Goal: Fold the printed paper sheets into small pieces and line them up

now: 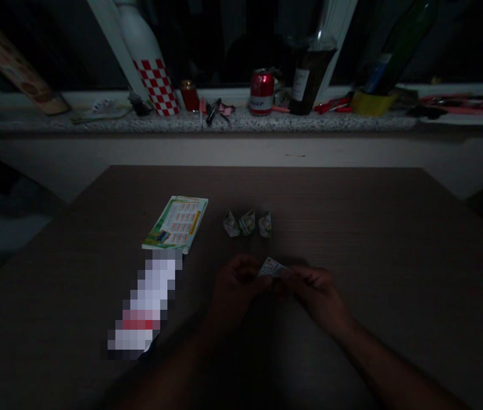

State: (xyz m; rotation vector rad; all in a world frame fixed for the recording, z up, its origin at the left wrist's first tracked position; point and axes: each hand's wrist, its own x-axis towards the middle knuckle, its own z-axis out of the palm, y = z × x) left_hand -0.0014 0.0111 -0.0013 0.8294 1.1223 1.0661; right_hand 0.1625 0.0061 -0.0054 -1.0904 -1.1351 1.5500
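Note:
Between my two hands is a small folded piece of printed paper [272, 266], its pointed corner facing away from me. My left hand [236, 285] pinches its left side between thumb and fingers. On the right side, my right hand [316, 287] is closed on the same paper. Just beyond my hands stand three folded paper pieces in a row: a left one [231, 224], a middle one [247, 222] and a right one [265, 224]. A stack of printed calendar sheets [177, 223] lies to their left. The light is dim, so the fingertips are hard to make out.
A blurred-out long object [145, 307] lies on the brown table [352, 210], nearer me than the sheets. Behind the table, the granite sill [117, 125] carries a checkered white bottle [151, 68], a red can [261, 92], a dark cup [307, 82], a small jar [189, 95] and tools.

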